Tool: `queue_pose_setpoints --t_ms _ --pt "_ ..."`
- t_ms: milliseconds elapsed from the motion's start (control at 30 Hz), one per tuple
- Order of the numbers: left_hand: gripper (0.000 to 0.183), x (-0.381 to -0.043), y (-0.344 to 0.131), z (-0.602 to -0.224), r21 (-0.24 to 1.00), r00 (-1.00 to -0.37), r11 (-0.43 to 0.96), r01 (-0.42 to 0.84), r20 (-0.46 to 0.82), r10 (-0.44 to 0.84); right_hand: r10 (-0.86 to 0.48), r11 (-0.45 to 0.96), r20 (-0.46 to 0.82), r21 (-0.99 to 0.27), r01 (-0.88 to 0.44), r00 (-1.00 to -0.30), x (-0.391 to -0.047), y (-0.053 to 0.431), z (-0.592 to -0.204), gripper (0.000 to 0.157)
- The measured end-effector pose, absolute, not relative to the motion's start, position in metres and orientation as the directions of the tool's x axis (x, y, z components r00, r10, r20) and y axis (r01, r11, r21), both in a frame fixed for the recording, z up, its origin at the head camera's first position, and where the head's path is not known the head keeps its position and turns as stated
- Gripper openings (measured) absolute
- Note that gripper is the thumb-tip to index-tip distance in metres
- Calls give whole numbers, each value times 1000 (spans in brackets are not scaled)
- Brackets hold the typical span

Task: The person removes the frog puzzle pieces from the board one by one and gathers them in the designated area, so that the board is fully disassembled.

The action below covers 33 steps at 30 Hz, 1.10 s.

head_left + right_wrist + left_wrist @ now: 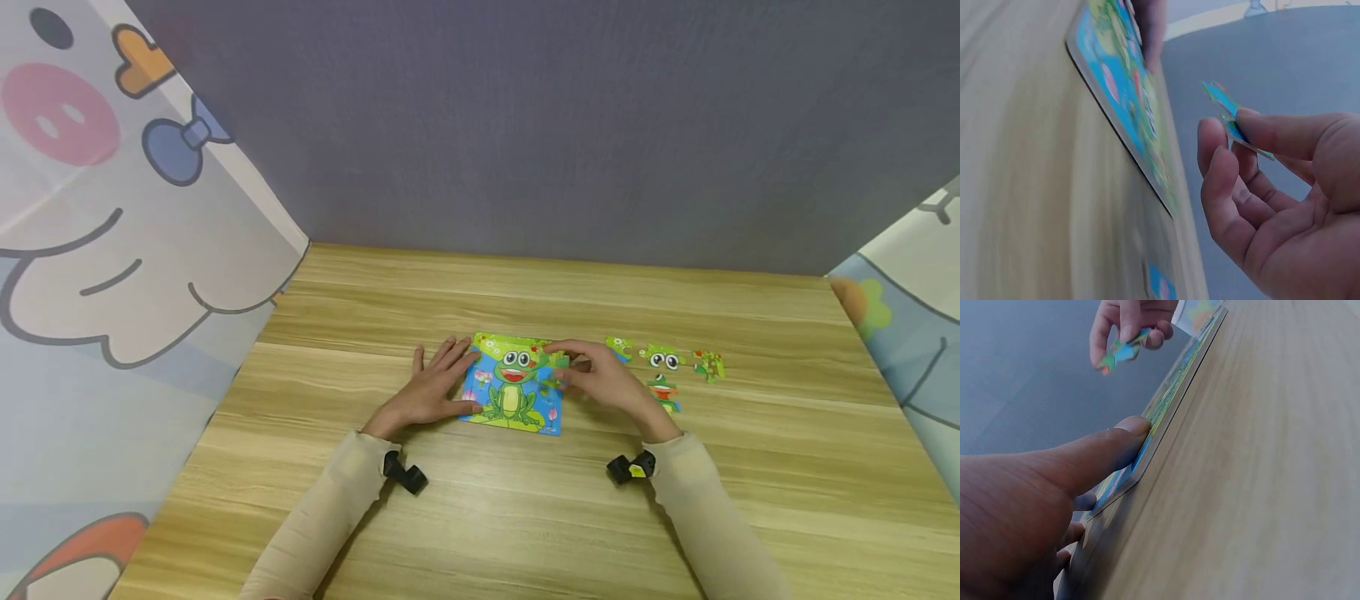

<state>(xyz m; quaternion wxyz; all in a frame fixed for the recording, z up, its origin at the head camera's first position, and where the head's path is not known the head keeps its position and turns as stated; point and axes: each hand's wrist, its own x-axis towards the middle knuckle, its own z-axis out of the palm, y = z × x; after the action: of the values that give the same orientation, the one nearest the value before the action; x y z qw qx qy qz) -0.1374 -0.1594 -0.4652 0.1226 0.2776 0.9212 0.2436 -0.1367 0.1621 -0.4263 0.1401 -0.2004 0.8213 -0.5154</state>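
Plain grey panel (540,133) across the back, a slight weave to it. Wood-look tabletop (480,517) in front, light yellow-brown, grain running side to side, soft shine near the lower middle. Left wall (142,317) has big cartoon print — pink snout, blue bow, thick grey outlines. Right wall (922,333) similar, partly in view, orange and green patch by the table corner. Two beige sleeves (322,517) come in from the bottom, a small black device (405,472) at each wrist.

Left hand (431,390): fingers spread, at the left side of the frog board, thumb on its near edge. Right hand (607,379): thumb and fingers pinching a puzzle piece (1125,353), raised off the board's right side. Frog board (512,385) lies flat mid-table, between the hands, blue and green.

Loose pieces to the right of the board, on the wood — eyes piece (663,360), red-mouth piece (663,390) just nearer, flower piece (710,365) rightmost, corner-looking piece (619,346) leftmost.
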Motion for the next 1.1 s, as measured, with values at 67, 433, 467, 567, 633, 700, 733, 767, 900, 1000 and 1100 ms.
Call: queue_pose_setpoints --t_ms 67,433,467,567,633,700,733,767,900,1000,1100 --pt "90 -137 -159 -465 511 -818 737 443 -105 565 -460 375 -45 -915 -148 -887 -136 171 -425 39" --pt "89 -135 -160 -462 509 -820 742 436 -115 561 -410 350 -102 -935 -53 -906 -121 227 -423 42" --pt "89 -135 -160 -462 511 -820 741 436 -115 561 -412 337 -96 -940 -53 -906 -119 232 -424 41" --pt "88 -136 -160 -461 518 -818 735 437 -111 564 -414 310 -66 -948 -72 -908 -115 248 -424 40" --pt "88 -136 -159 -462 517 -817 735 439 -109 566 -407 301 -54 -951 -78 -912 -111 258 -424 38" --pt "88 -136 -159 -462 518 -816 731 445 -102 569 -395 302 -43 -949 -86 -918 -108 268 -424 37" --pt "88 -137 -159 -462 517 -815 730 448 -99 570 -386 309 -39 -947 -89 -922 -106 273 -424 36" --pt "88 -137 -158 -462 515 -816 732 447 -101 570 -379 316 -37 -944 -92 -925 -105 278 -424 36" --pt "88 -137 -158 -461 512 -815 733 448 -102 570 -356 334 -27 -937 -100 -934 -98 297 -428 35" --pt "88 -137 -158 -461 509 -815 734 450 -102 571 -353 326 -17 -939 -106 -936 -94 310 -432 35" --pt "88 -137 -157 -461 508 -816 737 446 -108 568 -350 327 -22 -940 -100 -936 -91 321 -435 36"
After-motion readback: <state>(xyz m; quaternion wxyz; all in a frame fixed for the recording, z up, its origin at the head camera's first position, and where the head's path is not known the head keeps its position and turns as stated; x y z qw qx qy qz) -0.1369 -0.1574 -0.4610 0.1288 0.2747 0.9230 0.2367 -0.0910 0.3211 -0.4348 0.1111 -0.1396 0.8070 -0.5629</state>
